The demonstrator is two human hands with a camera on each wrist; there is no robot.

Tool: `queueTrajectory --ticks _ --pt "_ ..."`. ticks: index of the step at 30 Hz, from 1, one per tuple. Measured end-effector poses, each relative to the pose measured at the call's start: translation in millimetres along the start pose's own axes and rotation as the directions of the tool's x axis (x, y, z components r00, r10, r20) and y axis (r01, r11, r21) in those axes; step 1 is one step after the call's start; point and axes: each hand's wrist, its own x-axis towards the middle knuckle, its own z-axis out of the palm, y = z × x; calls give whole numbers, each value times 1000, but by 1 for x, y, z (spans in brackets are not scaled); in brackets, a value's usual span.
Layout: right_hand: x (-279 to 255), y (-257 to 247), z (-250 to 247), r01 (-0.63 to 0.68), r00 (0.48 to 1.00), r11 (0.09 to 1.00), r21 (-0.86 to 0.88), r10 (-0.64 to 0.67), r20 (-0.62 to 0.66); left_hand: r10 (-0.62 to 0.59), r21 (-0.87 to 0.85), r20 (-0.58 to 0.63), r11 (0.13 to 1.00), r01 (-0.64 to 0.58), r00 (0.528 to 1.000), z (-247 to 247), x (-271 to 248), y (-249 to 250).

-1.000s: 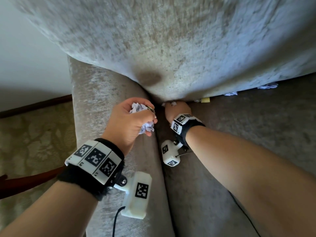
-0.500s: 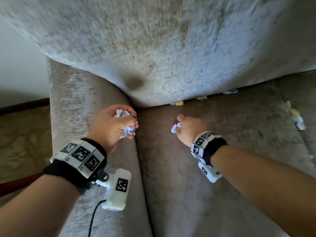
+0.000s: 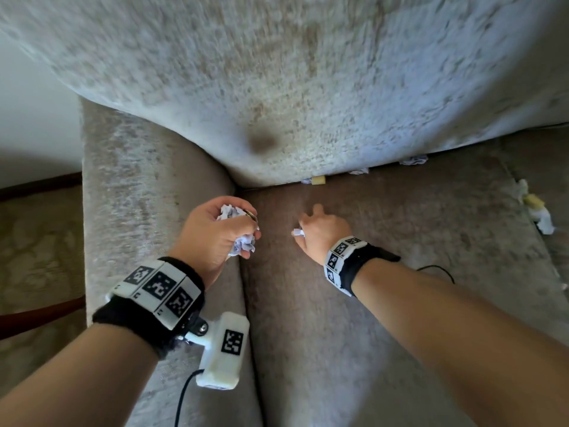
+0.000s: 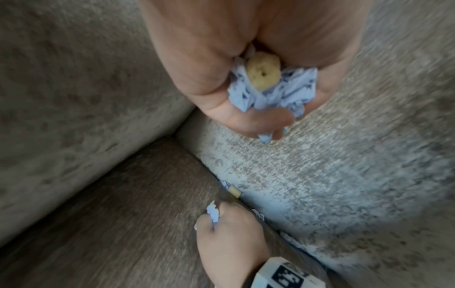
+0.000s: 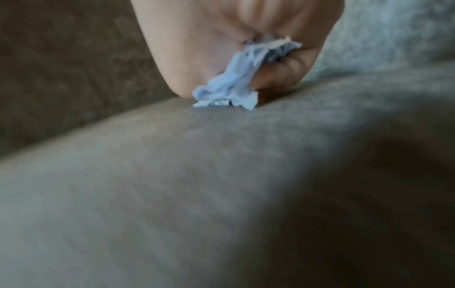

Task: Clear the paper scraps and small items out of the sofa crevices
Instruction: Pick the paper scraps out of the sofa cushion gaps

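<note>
— What's the setting?

— A grey-beige plush sofa: the seat cushion (image 3: pixel 385 272), the armrest (image 3: pixel 147 186) at the left and the paler back cushion (image 3: pixel 292 87) above, with patterned carpet (image 3: pixel 37 248) beyond the armrest.

— And the hands?

— The left hand (image 3: pixel 215 235) hovers over the armrest's inner edge, fingers clenched round a wad of crumpled paper (image 4: pixel 283 93) with a small round yellowish piece (image 4: pixel 263 71) in it. The right hand (image 3: pixel 320 235) is low over the seat cushion, pinching a small paper scrap (image 5: pixel 229 91) whose loose end brushes the fabric.

— What remains in the crevices?

— Along the seam under the back cushion sit a yellow lump (image 3: pixel 318 180) and, to its right, more white scraps (image 3: pixel 414 160). Further scraps (image 3: pixel 537 211) lie in the seam at the seat's right edge.

— Any writing?

— Only black-and-white square marker patterns on the wristbands (image 3: pixel 160 288); dark print on the paper is too blurred to read.
</note>
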Motion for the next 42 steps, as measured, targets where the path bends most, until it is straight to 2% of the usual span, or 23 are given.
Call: queueTrajectory --ticks 5,8,10,11,13,14,16,19,24,26,31,35,42 --pt "11 3 -2 -100 995 982 159 96 32 -9 4 -6 1000 9 1000 2 0 2" --pt "14 13 -9 -201 979 913 355 199 44 -13 5 -16 1000 13 1000 1 3 5" --pt "17 24 -18 -332 934 756 564 346 87 -15 4 -19 1000 15 1000 1 4 5" --pt "19 30 -23 -410 888 635 655 443 126 -16 1 -18 1000 16 1000 1 5 6" --pt "35 38 -28 -542 759 395 742 609 230 -21 -5 -18 1000 21 1000 1 7 6" --pt "44 40 -28 -568 724 341 749 640 257 -24 -3 -18 1000 24 1000 1 7 6" --pt "61 39 -23 -579 724 337 743 631 279 -28 -5 -16 1000 28 999 1 9 5" --pt "71 30 -21 -588 739 377 716 609 287 -36 -21 -4 999 36 999 1 13 2" --pt "91 16 -21 -626 685 333 705 666 295 -43 -23 20 999 44 999 -3 18 -7" --pt "96 11 -12 -624 689 366 691 676 263 -49 -26 17 998 50 999 -7 22 -10" --pt "92 2 -3 -631 602 371 682 788 128 -63 -5 40 998 64 997 -16 24 -12" --pt "101 2 1 -639 556 338 691 823 111 -56 -14 51 998 57 997 -18 26 -11" --pt "94 12 -3 -603 626 365 709 767 138 -48 -25 61 998 49 997 -17 23 -12"
